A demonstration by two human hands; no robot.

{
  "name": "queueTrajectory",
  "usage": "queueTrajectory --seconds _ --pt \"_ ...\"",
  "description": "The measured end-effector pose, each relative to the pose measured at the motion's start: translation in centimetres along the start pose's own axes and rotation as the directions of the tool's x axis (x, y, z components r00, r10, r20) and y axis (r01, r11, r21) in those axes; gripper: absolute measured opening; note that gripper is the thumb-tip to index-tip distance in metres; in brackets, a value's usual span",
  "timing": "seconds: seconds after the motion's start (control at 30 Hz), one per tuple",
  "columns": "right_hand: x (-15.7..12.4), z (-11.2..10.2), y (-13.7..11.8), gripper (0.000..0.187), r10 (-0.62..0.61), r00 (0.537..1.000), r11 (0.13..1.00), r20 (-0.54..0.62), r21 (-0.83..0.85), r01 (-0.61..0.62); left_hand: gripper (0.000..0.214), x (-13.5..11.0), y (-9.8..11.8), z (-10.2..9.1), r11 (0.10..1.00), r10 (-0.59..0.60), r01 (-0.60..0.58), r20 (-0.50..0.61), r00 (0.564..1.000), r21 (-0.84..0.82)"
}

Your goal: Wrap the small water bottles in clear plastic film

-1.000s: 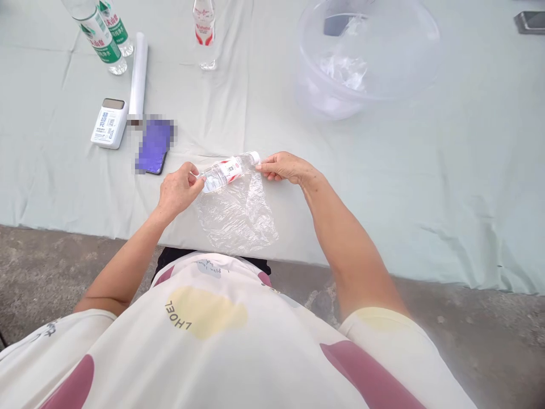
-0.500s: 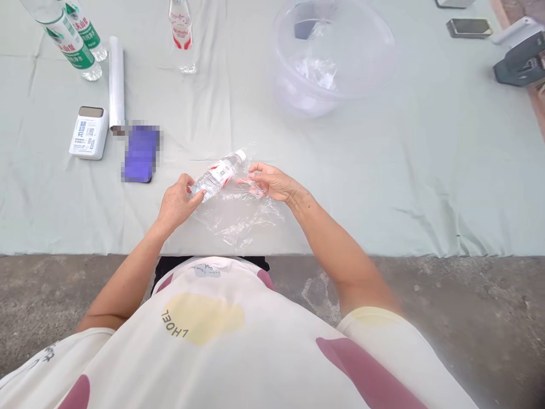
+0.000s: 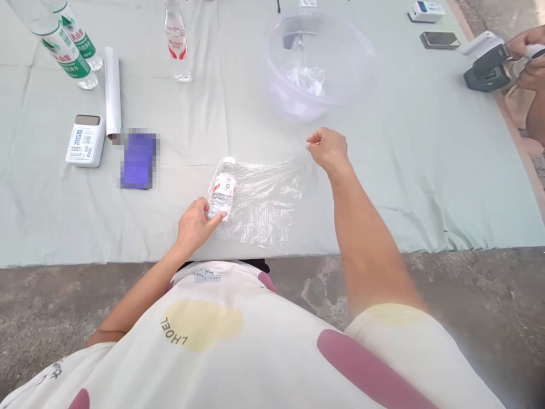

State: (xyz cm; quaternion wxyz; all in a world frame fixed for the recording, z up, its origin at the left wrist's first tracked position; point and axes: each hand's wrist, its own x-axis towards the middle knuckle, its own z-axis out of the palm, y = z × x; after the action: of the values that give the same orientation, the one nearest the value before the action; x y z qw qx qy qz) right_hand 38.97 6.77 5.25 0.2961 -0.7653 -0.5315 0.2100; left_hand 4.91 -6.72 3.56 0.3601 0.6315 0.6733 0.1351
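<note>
My left hand [image 3: 196, 224] grips the lower end of a small water bottle [image 3: 223, 190] with a white cap and a red-and-white label. The bottle lies on the cloth, cap pointing away from me. A sheet of clear plastic film [image 3: 268, 207] spreads rightward from under and around the bottle, wrinkled and pulled into streaks. At the film's far right corner, my right hand [image 3: 328, 149] is closed in a pinch on its edge. The film is faint close to these fingers.
Beyond my hands stand a clear plastic basin [image 3: 361, 85] with crumpled film inside and another bottle [image 3: 176, 45]. To the left are two large water bottles [image 3: 70, 57], a white roll [image 3: 113, 94], a white box [image 3: 85, 142] and a blurred purple item [image 3: 139, 161]. Another person's hands [image 3: 530, 62] are at right.
My right hand has moved right and away from me, drawing the film out flat. The bottle has turned more upright in view, my left hand still on it. Another person's hands have appeared at right.
</note>
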Motion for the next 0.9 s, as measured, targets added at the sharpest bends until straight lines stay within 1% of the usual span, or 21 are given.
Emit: queueTrajectory --seconds 0.03,0.07,0.1,0.13,0.17,0.2,0.23,0.27,0.33,0.37,0.43,0.5,0.57,0.63,0.7,0.77,0.83,0.9 --pt "-0.7 0.1 -0.7 0.011 -0.015 0.998 1.000 -0.055 -0.014 0.014 0.033 0.0 -0.1 0.0 1.000 0.008 -0.008 0.005 1.000 -0.013" --pt "-1.7 0.4 -1.6 0.010 -0.020 0.999 1.000 -0.050 0.004 0.020 0.031 -0.1 -0.2 0.0 0.999 0.020 -0.020 0.007 1.000 -0.028" --pt "-3.0 0.9 -2.6 0.009 -0.034 0.999 0.998 0.008 0.050 0.033 0.029 -0.1 -0.3 0.1 0.999 0.033 -0.033 0.002 0.999 -0.040" --pt "-4.6 1.6 -3.7 0.010 -0.080 0.992 0.990 0.102 0.122 0.067 0.027 -0.2 -0.5 0.1 0.998 0.038 -0.039 -0.010 0.999 -0.045" --pt "-6.4 2.5 -4.7 0.012 -0.128 0.970 0.977 0.209 0.193 0.087 0.027 -0.3 -0.7 0.2 0.999 0.033 -0.034 -0.028 0.999 -0.042" --pt "-8.3 3.6 -5.6 0.015 -0.179 0.938 0.963 0.297 0.249 0.104 0.028 -0.4 -0.9 0.3 0.999 0.017 -0.019 -0.049 0.999 -0.034" --pt "-10.2 4.8 -6.4 0.019 -0.233 0.908 0.949 0.348 0.285 0.135 0.031 -0.5 -1.1 0.4 1.000 -0.004 0.002 -0.068 0.998 -0.025" --pt "-12.1 6.1 -7.0 0.022 -0.288 0.894 0.934 0.343 0.305 0.184 0.034 -0.5 -1.4 0.5 1.000 -0.022 0.020 -0.085 0.996 -0.020" --pt "-15.2 8.7 -7.8 0.029 -0.376 0.891 0.911 0.253 0.278 0.306 0.040 -0.4 -1.8 0.6 0.999 -0.027 0.024 -0.105 0.994 -0.026" --pt "-16.4 10.0 -8.0 0.032 -0.398 0.895 0.907 0.204 0.238 0.349 0.041 -0.1 -2.0 0.5 0.999 -0.011 0.008 -0.112 0.994 -0.031" --pt "-18.1 11.9 -8.0 0.034 -0.410 0.903 0.909 0.125 0.141 0.393 0.041 0.9 -2.1 0.3 0.999 0.034 -0.039 -0.127 0.991 -0.033" --pt "-18.9 12.9 -7.8 0.033 -0.394 0.916 0.918 0.079 0.074 0.389 0.040 2.2 -1.8 -0.1 0.996 0.079 -0.083 -0.127 0.989 -0.025" --pt "-19.2 13.2 -7.2 0.032 -0.370 0.928 0.928 0.035 0.064 0.367 0.038 3.4 -1.0 -0.4 0.991 0.127 -0.129 -0.081 0.989 -0.026" --pt "-19.4 12.9 -6.5 0.032 -0.337 0.942 0.937 -0.010 0.094 0.336 0.036 4.0 0.1 -0.4 0.986 0.149 -0.149 -0.004 0.989 -0.075" --pt "-19.7 12.4 -5.5 0.034 -0.294 0.955 0.945 -0.042 0.139 0.297 0.035 3.8 1.3 0.1 0.979 0.140 -0.132 0.042 0.989 -0.156" --pt "-20.1 11.9 -4.4 0.037 -0.236 0.970 0.952 -0.052 0.190 0.242 0.036 2.9 2.3 0.9 0.967 0.153 -0.141 0.039 0.988 -0.214" --pt "-20.4 11.5 -3.3 0.038 -0.175 0.983 0.958 -0.055 0.222 0.183 0.039 1.7 2.9 2.0 0.950 0.245 -0.239 0.005 0.969 -0.200" --pt "-20.5 10.9 -2.2 0.038 -0.134 0.989 0.968 -0.068 0.205 0.145 0.040 0.8 3.4 3.2 0.918 0.382 -0.383 -0.031 0.924 -0.103"
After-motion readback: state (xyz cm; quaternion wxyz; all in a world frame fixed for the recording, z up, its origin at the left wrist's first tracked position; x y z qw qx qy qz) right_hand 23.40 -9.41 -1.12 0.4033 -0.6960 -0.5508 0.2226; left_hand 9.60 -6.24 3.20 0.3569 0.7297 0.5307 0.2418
